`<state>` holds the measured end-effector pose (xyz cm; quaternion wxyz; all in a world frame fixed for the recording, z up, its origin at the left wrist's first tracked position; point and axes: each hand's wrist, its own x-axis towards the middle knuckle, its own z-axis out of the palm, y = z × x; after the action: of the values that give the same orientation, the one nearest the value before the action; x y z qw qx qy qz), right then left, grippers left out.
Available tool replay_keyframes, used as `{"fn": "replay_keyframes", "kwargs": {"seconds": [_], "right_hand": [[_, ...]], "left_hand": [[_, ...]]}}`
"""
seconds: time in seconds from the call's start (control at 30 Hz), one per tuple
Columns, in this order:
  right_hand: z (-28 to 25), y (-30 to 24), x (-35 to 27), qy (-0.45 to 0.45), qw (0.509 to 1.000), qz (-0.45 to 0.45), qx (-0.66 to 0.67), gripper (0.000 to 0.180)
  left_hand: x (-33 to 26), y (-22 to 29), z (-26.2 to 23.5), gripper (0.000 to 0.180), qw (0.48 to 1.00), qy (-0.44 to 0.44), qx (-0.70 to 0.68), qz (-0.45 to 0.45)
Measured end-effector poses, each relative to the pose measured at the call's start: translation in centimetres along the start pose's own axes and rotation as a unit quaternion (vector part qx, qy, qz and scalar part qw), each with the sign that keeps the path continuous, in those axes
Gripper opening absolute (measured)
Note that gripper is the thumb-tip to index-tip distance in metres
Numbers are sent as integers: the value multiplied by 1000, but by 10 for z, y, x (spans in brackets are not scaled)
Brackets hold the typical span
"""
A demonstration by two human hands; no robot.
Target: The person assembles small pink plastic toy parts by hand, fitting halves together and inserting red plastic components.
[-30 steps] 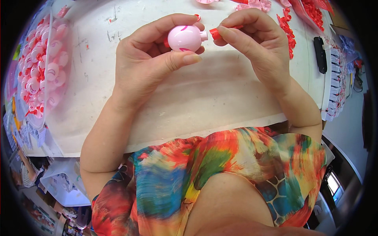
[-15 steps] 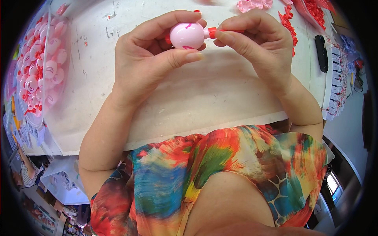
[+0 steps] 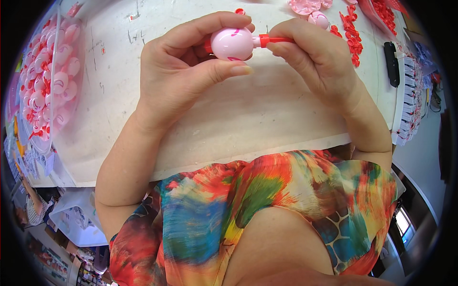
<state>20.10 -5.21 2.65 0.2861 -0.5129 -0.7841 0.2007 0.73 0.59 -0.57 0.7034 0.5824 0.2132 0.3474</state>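
Observation:
Between the thumb and fingers of my left hand [image 3: 186, 62] is a glossy pink ball [image 3: 232, 44] with magenta marks. A short pale stem sticks out of its right side, and a red part shows at its left, partly behind my fingers. My right hand [image 3: 319, 59] pinches a slim red plastic piece [image 3: 278, 40], whose collar end meets the pale stem. Whether the two are joined or only touching I cannot tell. Just past my left fingertips lies a small red ring-shaped piece [image 3: 240, 11].
At the left stands a clear tub [image 3: 56, 90] full of pink balls with red parts. Far right are a pile of small red pieces [image 3: 352, 35], pink pieces [image 3: 305, 5], another pink ball [image 3: 318, 19], a black-handled tool [image 3: 391, 64] and stacked white cards [image 3: 408, 100].
Both hands have shifted slightly to the right with the ball and red piece. My right hand has turned, its fingers curling more; another pink ball behind it now shows.

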Motion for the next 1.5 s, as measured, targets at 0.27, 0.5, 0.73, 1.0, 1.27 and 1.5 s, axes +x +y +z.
{"fn": "replay_keyframes", "kwargs": {"seconds": [0.27, 0.5, 0.73, 1.0, 1.27, 1.5], "right_hand": [[5, 1, 0, -7, 998, -36, 53, 13], [4, 8, 5, 36, 991, -118, -47, 11], [3, 3, 3, 28, 989, -120, -80, 14], [5, 4, 2, 26, 991, -120, -52, 13], [3, 1, 3, 33, 983, -137, -120, 14], [6, 1, 1, 53, 978, -152, -133, 18]], "left_hand": [[0, -1, -2, 45, 999, -15, 19, 23], [1, -1, -4, 46, 999, -30, 22, 34], [0, -2, -3, 46, 998, -27, 21, 45], [0, -1, -1, 45, 998, -32, 39, 48], [1, 2, -2, 44, 996, -50, 51, 53], [-1, 7, 1, 45, 993, -57, 97, 46]]}}
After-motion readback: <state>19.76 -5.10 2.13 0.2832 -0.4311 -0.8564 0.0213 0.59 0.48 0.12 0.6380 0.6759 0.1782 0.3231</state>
